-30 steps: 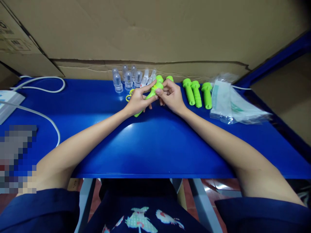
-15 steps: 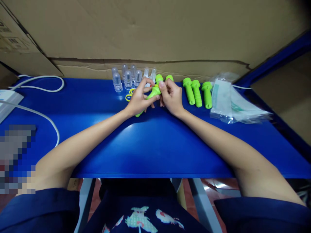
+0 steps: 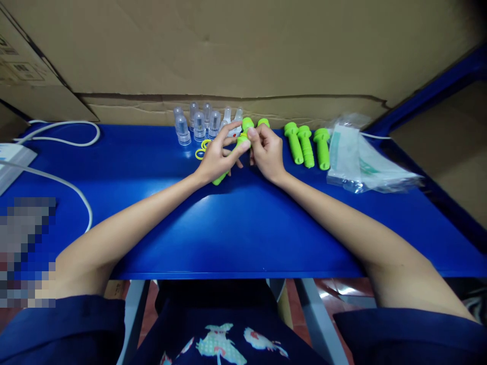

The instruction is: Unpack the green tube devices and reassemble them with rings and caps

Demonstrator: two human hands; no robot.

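Observation:
My left hand is closed around a lime-green plastic handle that tilts with its head up and to the right. A yellow ring shows at the handle's head. The fingers of my right hand are pinched at that end, against the ring or the head; exactly what they grip is hidden. Left of my left hand lie loose yellow rings. Behind the hands are two more green heads, one just past my right hand, and small whitish clear pieces.
Several clear plastic caps stand at the back left. Three green handles lie to the right, beside clear bags with white-green contents. A white cable loops along the left side of the blue table. Cardboard walls the back.
My left thumb has slid up toward the handle's head, covering more of it. My right hand stays pinched at the ring end. The whole view has shifted slightly.

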